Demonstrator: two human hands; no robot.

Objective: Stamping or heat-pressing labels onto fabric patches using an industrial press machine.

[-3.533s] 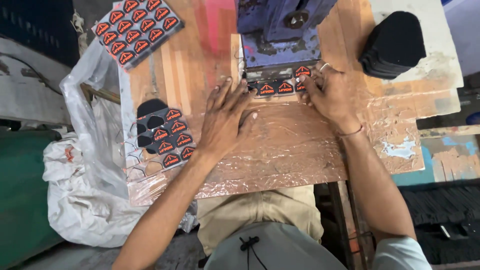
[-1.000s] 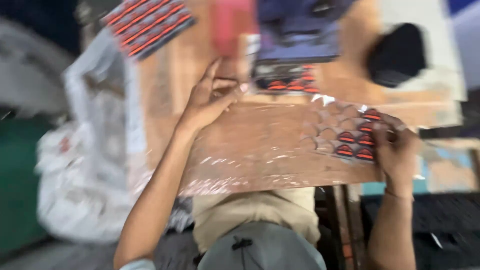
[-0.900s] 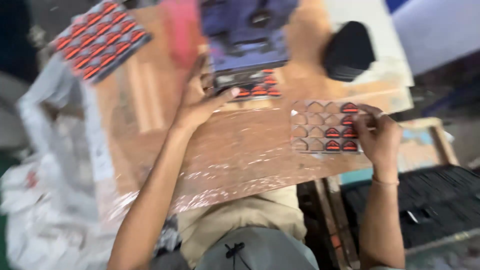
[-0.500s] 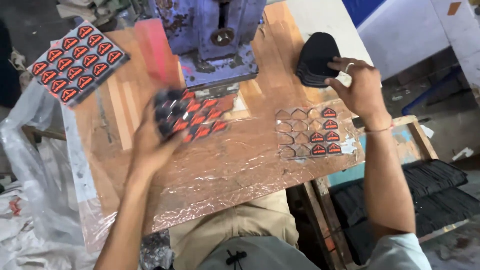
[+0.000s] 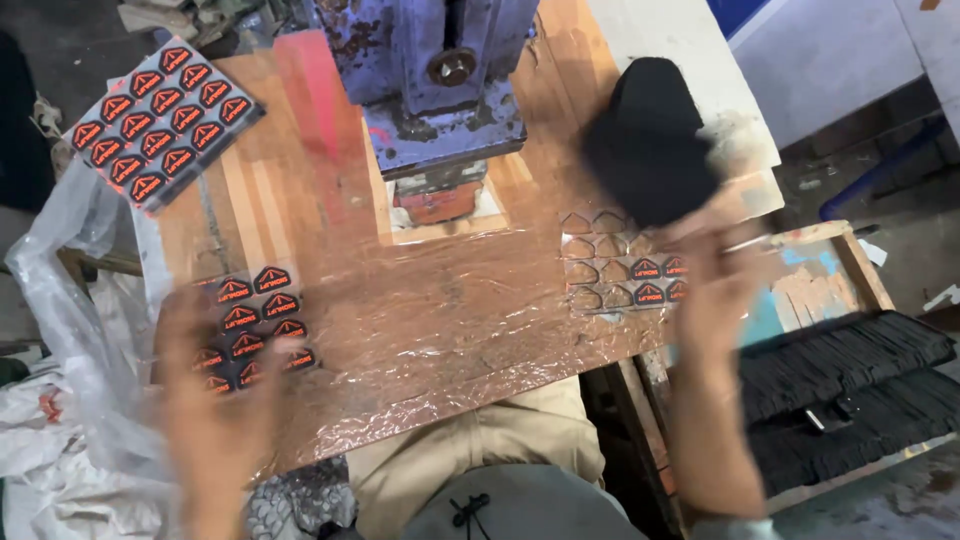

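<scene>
— How far along are you?

— Your left hand [image 5: 215, 400], blurred, grips a sheet of red-and-black badges [image 5: 250, 325] at the near left of the bench [image 5: 300, 200]. Your right hand [image 5: 715, 270] pinches a black piece [image 5: 650, 145] at the far right.

— What's left?

— The punched sheet [image 5: 625, 270] keeps only a few badges; the press [image 5: 440, 90] stands empty, and a full sheet [image 5: 160, 120] waits far left.
</scene>
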